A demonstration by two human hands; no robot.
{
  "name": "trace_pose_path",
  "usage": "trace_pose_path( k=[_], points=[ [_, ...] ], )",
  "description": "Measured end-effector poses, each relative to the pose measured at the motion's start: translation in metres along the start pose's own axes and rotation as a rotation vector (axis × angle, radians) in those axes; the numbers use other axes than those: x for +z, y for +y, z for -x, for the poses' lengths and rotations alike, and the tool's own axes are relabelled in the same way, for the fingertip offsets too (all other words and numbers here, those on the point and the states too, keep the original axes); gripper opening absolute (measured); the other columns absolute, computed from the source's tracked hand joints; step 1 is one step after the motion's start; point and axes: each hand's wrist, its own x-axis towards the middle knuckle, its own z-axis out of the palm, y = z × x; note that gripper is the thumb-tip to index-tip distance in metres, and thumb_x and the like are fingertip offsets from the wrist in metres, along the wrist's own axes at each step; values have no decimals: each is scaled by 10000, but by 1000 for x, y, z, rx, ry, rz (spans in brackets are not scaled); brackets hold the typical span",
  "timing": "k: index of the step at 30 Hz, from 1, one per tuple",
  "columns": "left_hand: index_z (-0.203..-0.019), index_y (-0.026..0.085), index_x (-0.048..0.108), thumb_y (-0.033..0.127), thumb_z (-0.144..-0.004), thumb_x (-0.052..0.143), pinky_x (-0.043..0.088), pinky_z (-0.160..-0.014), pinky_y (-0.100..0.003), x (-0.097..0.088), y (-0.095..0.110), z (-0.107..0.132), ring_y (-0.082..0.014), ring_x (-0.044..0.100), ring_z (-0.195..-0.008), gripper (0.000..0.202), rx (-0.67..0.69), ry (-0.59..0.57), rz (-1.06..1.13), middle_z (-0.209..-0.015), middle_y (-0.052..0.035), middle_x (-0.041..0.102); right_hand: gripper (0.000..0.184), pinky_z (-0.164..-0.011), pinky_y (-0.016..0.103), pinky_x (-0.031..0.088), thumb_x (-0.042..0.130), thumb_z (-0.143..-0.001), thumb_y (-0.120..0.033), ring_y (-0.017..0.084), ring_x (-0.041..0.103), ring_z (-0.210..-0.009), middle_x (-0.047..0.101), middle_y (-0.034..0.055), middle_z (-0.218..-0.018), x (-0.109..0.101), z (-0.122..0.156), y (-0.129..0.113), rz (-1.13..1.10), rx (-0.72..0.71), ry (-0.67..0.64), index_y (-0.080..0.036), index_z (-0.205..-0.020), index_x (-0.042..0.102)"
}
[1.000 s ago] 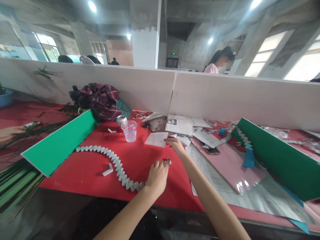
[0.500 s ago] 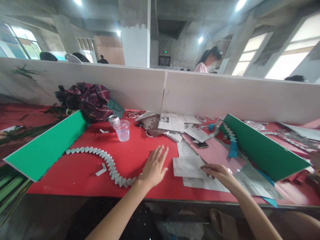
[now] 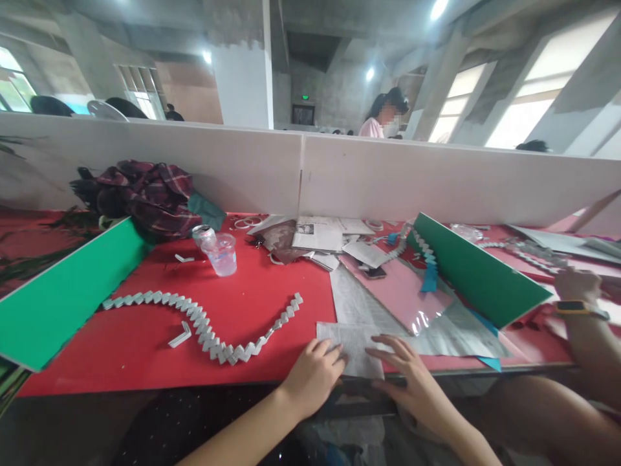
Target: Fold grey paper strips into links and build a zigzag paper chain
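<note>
My left hand [image 3: 313, 374] and my right hand [image 3: 406, 377] both rest on a printed paper sheet [image 3: 350, 341] at the table's front edge. The left hand's fingers press on the sheet's left part, and the right hand's fingers lie spread on its right part. Neither hand grips it. A long folded grey paper chain [image 3: 208, 323] snakes over the red tabletop [image 3: 262, 285] to the left of my hands. One loose folded piece [image 3: 178, 334] lies beside the chain.
A clear plastic cup [image 3: 223, 254] and a can [image 3: 202, 235] stand behind the chain. Green boards [image 3: 63, 298] [image 3: 478, 272] stand at both sides. Newspapers [image 3: 320, 234], a pink sheet [image 3: 398, 294], a phone [image 3: 375, 272] and plaid cloth [image 3: 140, 194] lie further back. Another person's hand with a watch [image 3: 577, 291] is at the right.
My right hand pulled a paper sheet from the far pile to the front edge. My left hand let go of the chain and moved onto the sheet. The view has shifted to the right.
</note>
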Motion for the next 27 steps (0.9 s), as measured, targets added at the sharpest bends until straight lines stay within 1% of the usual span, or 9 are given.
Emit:
trace_pose_path(
  k=[3, 8, 11, 14, 17, 19, 21, 23, 27],
  points=[
    [-1174, 206, 562, 274, -886, 479, 386, -964, -394, 0, 1, 1, -255, 494, -1163, 308, 1, 25, 23, -1247, -58, 587, 420, -1001, 464, 401, 621, -784, -344, 268, 490, -1199, 576, 66, -1256, 17, 12, -2, 96, -72, -16, -312, -1201, 584],
    [-1016, 210, 614, 268, -866, 506, 428, -911, -380, -6, 5, 3, -229, 538, -1079, 193, -59, 54, 112, -1129, -47, 637, 235, -958, 427, 445, 493, -880, -279, 236, 563, -1118, 642, 60, -1155, 24, 12, -5, 108, -81, 91, -280, -1063, 641],
    [-869, 190, 623, 267, -854, 510, 449, -873, -352, -9, 3, 1, -213, 569, -992, 137, -165, 103, 231, -1012, -58, 655, 204, -867, 392, 492, 454, -896, -277, 234, 610, -1020, 664, 67, -1076, 19, 7, -9, 81, -49, 109, -267, -957, 648],
    [-806, 185, 590, 213, -877, 434, 455, -859, -303, -9, -6, -5, -181, 579, -958, 174, -333, 230, 399, -1006, -59, 637, 210, -754, 327, 521, 416, -903, -295, 200, 648, -878, 610, 78, -1132, 15, 1, -11, 54, 14, 140, -247, -918, 620],
    [-771, 180, 545, 232, -882, 415, 477, -696, -242, -6, -17, -12, -134, 587, -758, 178, -453, 264, 535, -878, -35, 613, 203, -647, 292, 511, 398, -904, -320, 151, 640, -715, 547, 90, -1179, 13, -8, -8, 53, 57, 163, -224, -881, 576],
    [-757, 179, 521, 233, -874, 425, 465, -650, -234, -4, -21, -14, -123, 564, -693, 160, -476, 267, 517, -815, -18, 573, 196, -621, 286, 496, 405, -900, -341, 147, 628, -691, 554, 92, -1143, 13, -16, -4, 66, 68, 167, -217, -851, 549],
    [-794, 184, 512, 211, -866, 430, 465, -675, -245, -2, -23, -15, -129, 565, -719, 112, -474, 269, 440, -839, -16, 553, 184, -614, 277, 483, 413, -893, -344, 151, 627, -702, 575, 84, -1090, 15, -23, 0, 75, 70, 172, -217, -856, 541],
    [-912, 191, 507, 176, -853, 442, 474, -720, -268, 0, -22, -15, -151, 578, -808, 89, -480, 261, 341, -936, -34, 549, 171, -591, 265, 463, 420, -885, -336, 145, 621, -673, 601, 61, -1022, 18, -30, 3, 93, 83, 173, -221, -874, 546],
    [-1137, 201, 453, 127, -850, 446, 460, -872, -356, 1, -19, -14, -217, 528, -1064, 297, -435, 229, 80, -1168, -96, 508, 173, -546, 257, 402, 434, -876, -347, 151, 606, -623, 621, 15, -832, 25, -38, 5, 175, 143, 173, -231, -848, 559]
  ],
)
